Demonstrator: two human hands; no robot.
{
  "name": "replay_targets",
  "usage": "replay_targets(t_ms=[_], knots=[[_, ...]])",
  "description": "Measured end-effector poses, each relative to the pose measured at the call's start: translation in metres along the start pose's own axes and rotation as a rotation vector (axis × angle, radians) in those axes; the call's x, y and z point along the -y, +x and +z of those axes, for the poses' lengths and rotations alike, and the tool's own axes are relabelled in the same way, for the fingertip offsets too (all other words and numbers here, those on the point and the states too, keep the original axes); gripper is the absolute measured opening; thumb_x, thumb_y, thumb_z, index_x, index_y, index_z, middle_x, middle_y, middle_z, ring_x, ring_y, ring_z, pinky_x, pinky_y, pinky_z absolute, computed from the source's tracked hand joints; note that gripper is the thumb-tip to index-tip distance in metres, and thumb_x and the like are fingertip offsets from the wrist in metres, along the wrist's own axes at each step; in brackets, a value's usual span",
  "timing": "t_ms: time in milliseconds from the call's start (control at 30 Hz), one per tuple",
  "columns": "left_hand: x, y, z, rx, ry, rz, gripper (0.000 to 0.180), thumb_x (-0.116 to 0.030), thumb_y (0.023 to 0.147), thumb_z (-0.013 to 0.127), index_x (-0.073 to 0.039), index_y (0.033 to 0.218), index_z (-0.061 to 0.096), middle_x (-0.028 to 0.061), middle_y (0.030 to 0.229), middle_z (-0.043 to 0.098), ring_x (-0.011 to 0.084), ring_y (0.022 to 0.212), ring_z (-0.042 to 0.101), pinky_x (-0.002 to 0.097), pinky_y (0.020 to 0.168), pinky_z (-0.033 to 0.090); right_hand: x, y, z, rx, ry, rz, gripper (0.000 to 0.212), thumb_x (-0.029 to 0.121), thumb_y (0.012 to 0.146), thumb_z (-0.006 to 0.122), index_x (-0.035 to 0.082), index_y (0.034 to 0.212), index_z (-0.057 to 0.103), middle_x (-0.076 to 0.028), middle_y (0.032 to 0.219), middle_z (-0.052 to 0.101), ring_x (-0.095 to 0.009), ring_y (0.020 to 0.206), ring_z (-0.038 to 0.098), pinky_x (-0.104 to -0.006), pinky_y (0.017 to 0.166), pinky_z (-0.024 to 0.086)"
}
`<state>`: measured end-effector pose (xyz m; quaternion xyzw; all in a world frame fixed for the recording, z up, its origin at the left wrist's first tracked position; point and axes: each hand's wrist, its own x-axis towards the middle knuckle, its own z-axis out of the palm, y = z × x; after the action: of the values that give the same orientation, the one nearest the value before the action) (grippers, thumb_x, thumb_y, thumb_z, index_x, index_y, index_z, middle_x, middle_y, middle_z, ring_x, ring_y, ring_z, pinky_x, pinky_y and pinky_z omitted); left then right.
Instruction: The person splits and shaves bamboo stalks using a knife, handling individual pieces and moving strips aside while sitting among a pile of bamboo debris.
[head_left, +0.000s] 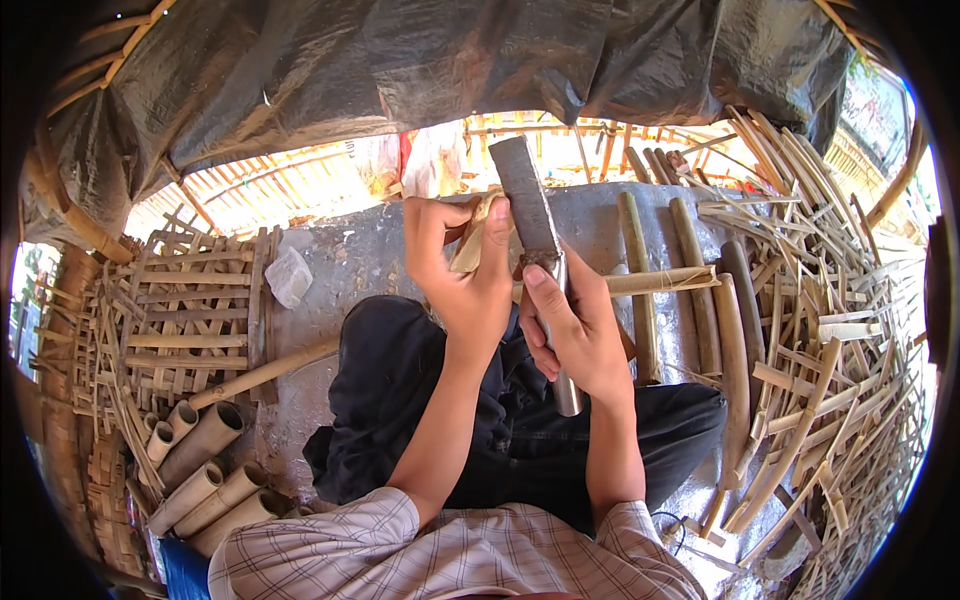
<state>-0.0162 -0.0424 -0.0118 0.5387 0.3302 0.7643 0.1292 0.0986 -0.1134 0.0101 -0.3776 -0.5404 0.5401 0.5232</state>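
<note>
Overhead, a dark plastic tarp (440,70) stretched across, beyond the tip of the broad-bladed knife (528,200), which served as reference for all positions. Grey floor (590,225) spread beneath and around it. To the knife's right, a tangled heap of split bamboo (830,420) ran down the whole side. Well to its left stood a slatted bamboo lattice (190,341). Behind the handle end: crossed legs in dark trousers (395,350), then a checked shirt (480,550). Several bamboo poles (636,235) lay on the floor, between the knife and the heap. Cut bamboo tubes (205,445), hollow ends showing, were grouped left of the knife and back toward the shirt.

Knife itself: dark blade angled up and away, cylindrical metal handle. Right hand (570,325) around that handle, fingers curled, thumb laid along it near the blade. Left hand (462,275) just left of the blade, fingers bent, pinching a pale bamboo piece (468,250) against the thumb; contact between piece and blade could not be told. A bamboo stick (665,282) jutted out right of the handle, its support hidden. Far left of the knife, a whitish block (288,277) sat near the lattice.
</note>
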Motion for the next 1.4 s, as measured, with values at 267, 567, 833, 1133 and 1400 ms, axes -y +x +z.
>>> replay_targets(t_ms=[267,567,833,1133,1400], knots=[[-0.003,-0.001,-0.003,-0.007,-0.014,-0.005,0.029,-0.01,0.09,0.077,-0.001,0.082,0.051,0.0077,0.091,0.053,0.0152,0.075,0.055,0.0276,0.067,0.045,0.005,-0.002,-0.008,0.066,0.061,0.057,0.032,0.027,0.108,0.052,0.0,0.127,0.053,0.002,0.057,0.044,-0.005,0.04,0.035,-0.0228,0.036,0.03],[-0.008,-0.004,0.013,0.091,0.06,0.02,0.029,-0.006,0.089,0.077,0.0,0.08,0.05,0.0074,0.085,0.048,0.0159,0.069,0.05,0.0301,0.063,0.043,-0.014,0.007,0.002,-0.371,-0.669,-0.336,0.033,0.016,0.101,0.062,-0.01,0.12,0.054,-0.025,0.077,0.062,-0.042,0.06,0.054,-0.0446,0.063,0.045],[-0.007,-0.006,0.008,0.05,0.064,0.008,0.029,-0.006,0.091,0.075,0.0,0.083,0.048,0.0091,0.088,0.049,0.0179,0.073,0.052,0.0303,0.067,0.046,-0.031,0.015,-0.003,-0.196,-0.45,-0.253,0.038,0.015,0.101,0.06,-0.012,0.126,0.051,-0.032,0.081,0.063,-0.05,0.072,0.059,-0.0505,0.066,0.048],[-0.011,0.009,-0.024,0.25,0.027,0.002,0.019,-0.01,0.092,0.069,-0.001,0.083,0.055,0.006,0.083,0.053,0.014,0.073,0.053,0.0295,0.068,0.046,-0.032,0.01,-0.004,-0.237,-0.651,-0.35,0.038,0.021,0.101,0.06,-0.012,0.12,0.054,-0.036,0.081,0.063,-0.054,0.085,0.062,-0.0575,0.073,0.047],[-0.043,0.108,-0.008,0.67,0.351,0.256,0.022,-0.018,0.099,0.059,0.001,0.089,0.057,0.0045,0.081,0.058,0.0141,0.078,0.057,0.0298,0.077,0.045,-0.014,-0.003,0.025,-0.101,-0.727,-0.301,0.029,0.018,0.1,0.061,-0.009,0.103,0.051,-0.034,0.07,0.061,-0.054,0.076,0.061,-0.0606,0.065,0.047]])
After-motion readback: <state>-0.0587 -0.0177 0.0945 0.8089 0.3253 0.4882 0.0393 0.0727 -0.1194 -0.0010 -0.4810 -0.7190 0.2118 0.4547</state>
